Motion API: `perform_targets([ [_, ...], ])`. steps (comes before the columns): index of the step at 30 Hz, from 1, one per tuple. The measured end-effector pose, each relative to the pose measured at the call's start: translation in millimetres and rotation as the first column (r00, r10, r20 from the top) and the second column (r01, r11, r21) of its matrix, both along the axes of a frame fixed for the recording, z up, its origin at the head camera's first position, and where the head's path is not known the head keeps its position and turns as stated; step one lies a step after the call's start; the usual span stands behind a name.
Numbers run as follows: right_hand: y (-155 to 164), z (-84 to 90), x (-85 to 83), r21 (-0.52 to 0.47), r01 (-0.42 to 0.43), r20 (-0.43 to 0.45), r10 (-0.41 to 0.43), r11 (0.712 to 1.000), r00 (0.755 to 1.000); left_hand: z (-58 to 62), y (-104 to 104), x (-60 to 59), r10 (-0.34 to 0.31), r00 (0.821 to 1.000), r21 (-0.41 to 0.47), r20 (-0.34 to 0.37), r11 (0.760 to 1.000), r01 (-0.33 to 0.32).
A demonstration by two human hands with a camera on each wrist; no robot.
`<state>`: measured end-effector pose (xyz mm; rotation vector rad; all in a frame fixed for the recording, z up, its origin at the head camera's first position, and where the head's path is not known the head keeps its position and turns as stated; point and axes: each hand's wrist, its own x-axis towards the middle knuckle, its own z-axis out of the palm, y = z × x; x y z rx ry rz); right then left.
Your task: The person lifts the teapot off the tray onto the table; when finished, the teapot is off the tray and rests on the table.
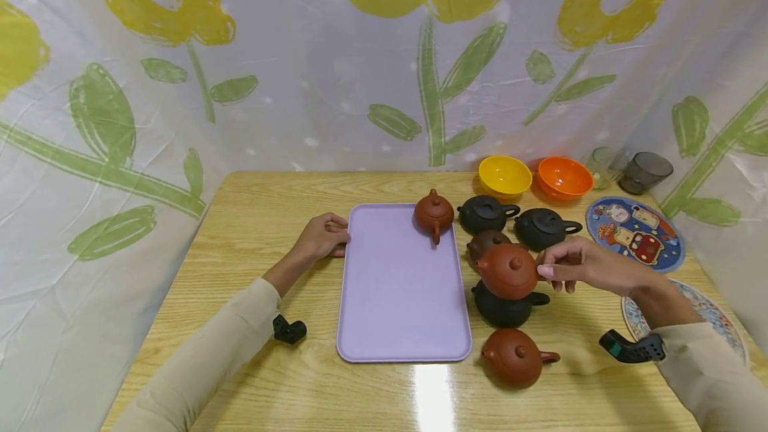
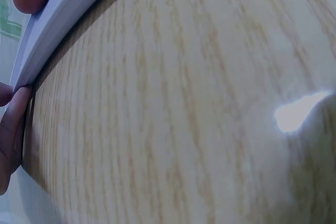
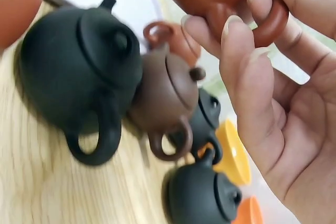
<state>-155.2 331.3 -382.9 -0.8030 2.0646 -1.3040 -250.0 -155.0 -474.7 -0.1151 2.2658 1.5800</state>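
My right hand [image 1: 591,265] grips a reddish-brown teapot [image 1: 509,272] by its handle, fingers curled through the loop in the right wrist view. The pot is raised above a black teapot [image 1: 504,305] and overlaps a dark brown teapot [image 1: 485,245] in the head view. My left hand [image 1: 324,237] pinches the left rim of a lilac tray [image 1: 402,299]. On the tray's far right corner sits another reddish-brown teapot [image 1: 433,213], its handle toward me. A further reddish-brown teapot [image 1: 513,357] stands on the table near the tray's front right corner.
Two more black teapots [image 1: 485,213] stand right of the tray's far end. Behind them are a yellow bowl [image 1: 505,177], an orange bowl [image 1: 564,179] and a dark cup [image 1: 645,173]. A blue patterned mat [image 1: 663,235] and a floral mat [image 1: 714,312] lie at the right.
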Motion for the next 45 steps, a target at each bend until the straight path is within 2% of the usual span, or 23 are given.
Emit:
perform_targets([
  [5,14.3,-2.0,-0.1,-0.035,-0.027,0.014,0.028,0.999,1.0,-0.6,-0.4,-0.3,0.004,1.0,-0.006,-0.004,1.0,-0.004],
  [12,42.1,-6.0,-1.9,-0.006,-0.005,0.027,0.005,1.0,1.0,-5.5,0.1,-3.3,0.005,1.0,-0.002,-0.004,1.0,-0.005],
  [18,66.9,-16.9,-4.1,0.059,0.033,0.047,-0.036,0.998,0.998,-5.5,0.6,-3.7,0.0,1.0,0.004,-0.011,1.0,0.0],
  [23,81.7,-26.6,-4.0,0.112,0.065,0.106,-0.076,0.992,0.991,-3.9,0.7,-3.3,-0.006,1.0,0.01,-0.016,1.0,0.006],
  [32,92.1,-40.5,-7.2,0.102,0.052,0.17,-0.069,0.993,0.983,-1.6,0.6,-1.6,-0.01,1.0,0.007,-0.017,1.0,0.01],
  [39,93.5,-51.6,-11.1,0.179,0.066,0.189,-0.1,0.982,0.977,-3.6,-0.6,-1.7,-0.003,1.0,0.007,-0.018,1.0,0.003],
  [45,91.1,-53.2,-13.8,0.217,0.066,0.209,-0.112,0.974,0.972,-3.9,-1.6,-1.9,-0.003,1.0,0.013,-0.019,1.0,0.003],
])
